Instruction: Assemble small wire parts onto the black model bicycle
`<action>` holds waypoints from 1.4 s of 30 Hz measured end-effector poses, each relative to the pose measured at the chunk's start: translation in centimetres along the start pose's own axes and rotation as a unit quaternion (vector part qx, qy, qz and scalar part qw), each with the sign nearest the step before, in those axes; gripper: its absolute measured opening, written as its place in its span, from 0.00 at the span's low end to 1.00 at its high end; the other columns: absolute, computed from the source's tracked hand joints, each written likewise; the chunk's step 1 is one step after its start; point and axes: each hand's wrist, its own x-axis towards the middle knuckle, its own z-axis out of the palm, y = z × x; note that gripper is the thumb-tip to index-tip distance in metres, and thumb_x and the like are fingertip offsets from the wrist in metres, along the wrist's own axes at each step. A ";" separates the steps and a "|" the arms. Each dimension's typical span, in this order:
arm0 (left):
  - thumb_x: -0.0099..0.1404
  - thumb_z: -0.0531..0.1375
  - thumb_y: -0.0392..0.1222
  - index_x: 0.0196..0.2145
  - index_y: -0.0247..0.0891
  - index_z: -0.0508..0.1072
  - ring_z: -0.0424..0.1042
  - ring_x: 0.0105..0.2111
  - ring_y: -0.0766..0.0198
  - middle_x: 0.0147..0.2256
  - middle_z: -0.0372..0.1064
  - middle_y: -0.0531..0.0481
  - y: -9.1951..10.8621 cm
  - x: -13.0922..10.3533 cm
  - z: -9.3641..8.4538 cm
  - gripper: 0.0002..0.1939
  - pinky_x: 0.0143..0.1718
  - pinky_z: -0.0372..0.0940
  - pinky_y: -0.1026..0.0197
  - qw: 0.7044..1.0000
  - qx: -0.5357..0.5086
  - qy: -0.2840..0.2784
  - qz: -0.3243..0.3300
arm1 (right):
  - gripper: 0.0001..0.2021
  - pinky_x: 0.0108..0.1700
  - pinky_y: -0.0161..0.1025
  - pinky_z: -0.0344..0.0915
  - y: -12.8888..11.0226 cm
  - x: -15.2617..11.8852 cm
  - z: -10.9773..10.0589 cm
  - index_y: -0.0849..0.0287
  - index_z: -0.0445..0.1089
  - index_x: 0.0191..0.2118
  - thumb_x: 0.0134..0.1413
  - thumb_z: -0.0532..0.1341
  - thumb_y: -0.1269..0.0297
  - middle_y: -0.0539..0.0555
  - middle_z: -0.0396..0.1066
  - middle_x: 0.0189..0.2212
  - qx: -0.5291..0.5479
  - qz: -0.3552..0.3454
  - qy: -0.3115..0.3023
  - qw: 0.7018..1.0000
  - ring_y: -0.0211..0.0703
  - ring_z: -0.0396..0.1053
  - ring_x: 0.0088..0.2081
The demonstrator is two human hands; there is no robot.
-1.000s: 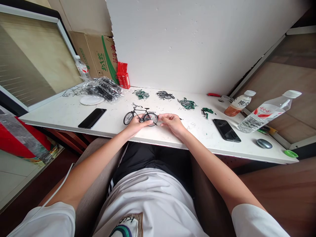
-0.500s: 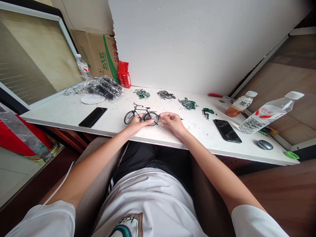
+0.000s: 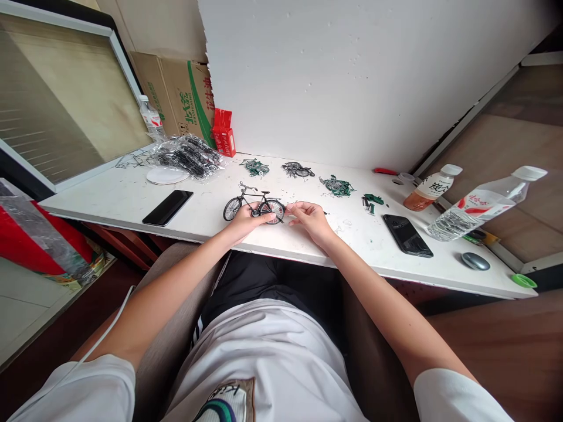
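Observation:
A small black model bicycle (image 3: 233, 208) stands upright near the front edge of the white table, its handlebars toward the left. My left hand (image 3: 246, 224) grips it low down, thumb across the rear wheel and fingers behind the frame. At the back of the rear wheel, my right hand (image 3: 308, 220) has its thumb and forefinger brought together in a pinch. Whatever sits between those fingertips is too small to make out. Beyond the bicycle lie piles of green parts (image 3: 337, 186) and dark parts (image 3: 298, 170).
On the left are a black phone (image 3: 168, 207), a white disc (image 3: 167, 176) and plastic-bagged black parts (image 3: 189, 157). A red box (image 3: 224, 133) stands behind. At right lie another phone (image 3: 407, 235), a mouse (image 3: 475, 261), a brown drink bottle (image 3: 433, 189) and a water bottle (image 3: 488, 202).
The whole view has shifted slightly. Both hands keep nearly the same places at the bicycle, with the right fingertips still at its rear wheel.

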 end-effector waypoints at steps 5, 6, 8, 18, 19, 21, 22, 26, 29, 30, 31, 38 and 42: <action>0.51 0.81 0.46 0.45 0.36 0.84 0.80 0.47 0.54 0.46 0.83 0.43 0.0 0.0 -0.1 0.25 0.61 0.70 0.45 1.000 0.009 0.002 -0.001 | 0.26 0.38 0.39 0.77 0.0 0.1 0.0 0.55 0.83 0.37 0.42 0.81 0.39 0.57 0.84 0.40 -0.001 -0.001 0.003 1.000 0.53 0.80 0.49; 0.52 0.81 0.46 0.45 0.36 0.84 0.80 0.47 0.54 0.46 0.83 0.44 -0.1 0.0 -0.1 0.25 0.61 0.70 0.45 1.000 0.014 0.002 -0.001 | 0.26 0.38 0.39 0.77 0.1 0.1 0.0 0.55 0.83 0.37 0.41 0.81 0.39 0.57 0.84 0.40 0.001 -0.002 0.002 1.000 0.53 0.80 0.49; 0.52 0.81 0.46 0.45 0.36 0.84 0.80 0.46 0.55 0.46 0.83 0.44 -0.1 0.0 -0.2 0.24 0.61 0.70 0.46 1.000 0.023 0.002 0.000 | 0.25 0.38 0.39 0.77 0.1 0.1 0.0 0.55 0.83 0.37 0.42 0.81 0.39 0.57 0.84 0.41 0.006 -0.001 0.000 1.000 0.53 0.79 0.50; 0.52 0.81 0.47 0.45 0.36 0.84 0.80 0.46 0.54 0.45 0.83 0.43 -0.2 0.1 -0.2 0.24 0.61 0.70 0.45 1.000 0.026 -0.001 0.002 | 0.26 0.39 0.39 0.77 0.1 0.0 0.0 0.55 0.84 0.37 0.40 0.81 0.39 0.56 0.84 0.40 0.002 0.002 -0.010 1.000 0.51 0.79 0.48; 0.52 0.81 0.47 0.45 0.36 0.85 0.80 0.47 0.53 0.46 0.83 0.43 -0.2 0.1 -0.2 0.24 0.61 0.70 0.45 1.000 0.026 0.000 0.003 | 0.26 0.38 0.39 0.77 0.1 0.0 -0.1 0.55 0.84 0.37 0.40 0.81 0.39 0.56 0.84 0.40 0.001 0.002 -0.011 1.000 0.50 0.79 0.47; 0.52 0.81 0.47 0.46 0.36 0.85 0.80 0.48 0.52 0.46 0.83 0.42 -0.2 0.1 -0.2 0.25 0.62 0.70 0.44 1.000 0.026 -0.002 0.003 | 0.26 0.39 0.39 0.77 0.1 0.0 -0.1 0.55 0.84 0.37 0.40 0.81 0.39 0.56 0.84 0.40 -0.001 0.000 -0.011 1.000 0.50 0.79 0.46; 0.52 0.80 0.47 0.46 0.36 0.85 0.80 0.49 0.51 0.47 0.83 0.42 -0.2 0.1 -0.2 0.25 0.62 0.70 0.44 1.000 0.024 -0.003 0.003 | 0.26 0.39 0.39 0.77 0.1 0.0 -0.1 0.55 0.84 0.37 0.40 0.81 0.39 0.56 0.84 0.40 -0.001 0.000 -0.009 1.000 0.50 0.79 0.46; 0.53 0.80 0.47 0.47 0.37 0.85 0.80 0.51 0.51 0.49 0.83 0.42 -0.2 0.1 -0.2 0.26 0.63 0.69 0.44 1.000 0.026 -0.005 0.007 | 0.26 0.38 0.39 0.78 0.2 0.1 -0.1 0.55 0.84 0.38 0.41 0.81 0.40 0.56 0.84 0.40 -0.003 -0.002 -0.007 1.000 0.50 0.79 0.46; 0.53 0.80 0.47 0.47 0.37 0.85 0.80 0.50 0.52 0.49 0.83 0.43 -0.3 0.1 -0.3 0.25 0.64 0.68 0.45 0.999 0.034 -0.003 0.005 | 0.26 0.38 0.38 0.77 0.3 0.1 -0.2 0.56 0.84 0.38 0.40 0.81 0.39 0.56 0.84 0.39 -0.002 -0.004 -0.004 1.000 0.49 0.79 0.45; 0.53 0.80 0.47 0.47 0.37 0.85 0.80 0.50 0.52 0.49 0.83 0.43 -0.3 0.1 -0.3 0.25 0.64 0.68 0.46 0.999 0.036 -0.003 0.005 | 0.26 0.38 0.38 0.78 0.3 0.1 -0.2 0.56 0.84 0.37 0.40 0.81 0.40 0.56 0.84 0.39 -0.001 -0.005 -0.003 1.000 0.49 0.79 0.44; 0.53 0.80 0.47 0.47 0.37 0.85 0.80 0.50 0.53 0.49 0.83 0.43 -0.3 0.1 -0.3 0.25 0.63 0.68 0.46 0.999 0.036 -0.001 0.004 | 0.26 0.38 0.38 0.78 0.3 0.1 -0.2 0.56 0.84 0.37 0.40 0.81 0.40 0.56 0.83 0.39 -0.001 -0.005 -0.002 1.000 0.48 0.79 0.44; 0.52 0.81 0.47 0.46 0.37 0.85 0.80 0.49 0.52 0.49 0.84 0.42 -0.2 0.0 -0.2 0.25 0.62 0.68 0.46 0.999 0.036 0.004 0.003 | 0.26 0.39 0.40 0.78 0.3 0.1 -0.2 0.56 0.84 0.37 0.40 0.81 0.40 0.57 0.84 0.39 -0.002 -0.004 0.000 1.000 0.50 0.79 0.45; 0.53 0.80 0.47 0.47 0.38 0.85 0.80 0.50 0.51 0.50 0.84 0.43 -0.3 0.1 -0.2 0.25 0.63 0.68 0.47 0.999 0.049 0.003 0.006 | 0.26 0.38 0.39 0.78 0.4 0.1 -0.2 0.56 0.84 0.37 0.39 0.81 0.39 0.57 0.84 0.39 -0.007 -0.006 0.000 1.000 0.49 0.79 0.44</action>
